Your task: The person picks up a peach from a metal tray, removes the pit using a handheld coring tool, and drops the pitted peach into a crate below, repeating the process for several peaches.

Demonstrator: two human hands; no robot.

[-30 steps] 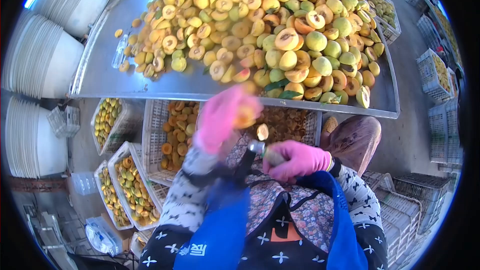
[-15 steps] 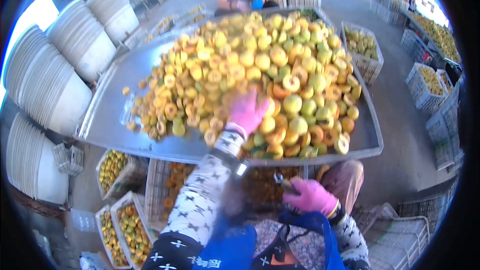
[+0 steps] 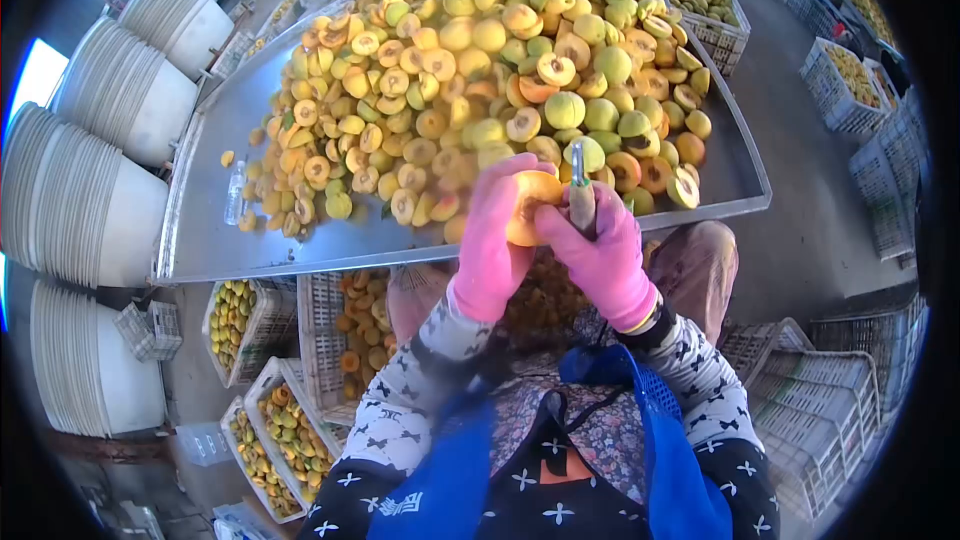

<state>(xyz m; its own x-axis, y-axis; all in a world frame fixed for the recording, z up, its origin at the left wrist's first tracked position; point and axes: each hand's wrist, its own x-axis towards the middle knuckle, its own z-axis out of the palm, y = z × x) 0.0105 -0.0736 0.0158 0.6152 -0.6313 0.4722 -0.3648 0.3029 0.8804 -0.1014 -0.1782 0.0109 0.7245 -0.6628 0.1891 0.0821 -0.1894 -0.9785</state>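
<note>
My left hand [image 3: 492, 235], in a pink glove, is closed on a halved yellow peach [image 3: 527, 208], its cut face turned to the right. In a matching glove, my right hand [image 3: 606, 260] grips the handle of a small pitting knife [image 3: 580, 190]; its curved metal tip points up. My right thumb touches the cut face of the peach half. Both hands are at the near edge of a metal table [image 3: 350, 258], which bears a big heap of peaches [image 3: 420, 120], many cut in half with the stone hollow showing.
Below the table edge stands a crate [image 3: 318, 340] of peach halves. More fruit crates [image 3: 262, 460] stand at lower left. Stacked white tubs [image 3: 90, 190] line the left side. A crate of fruit [image 3: 705, 0] is beyond the table's right side; stacked crates [image 3: 815, 410] sit at lower right.
My left hand has come back from the heap toward me, now with a peach half in it. My right hand has risen with the pitting knife to meet it. The view has tilted down.
</note>
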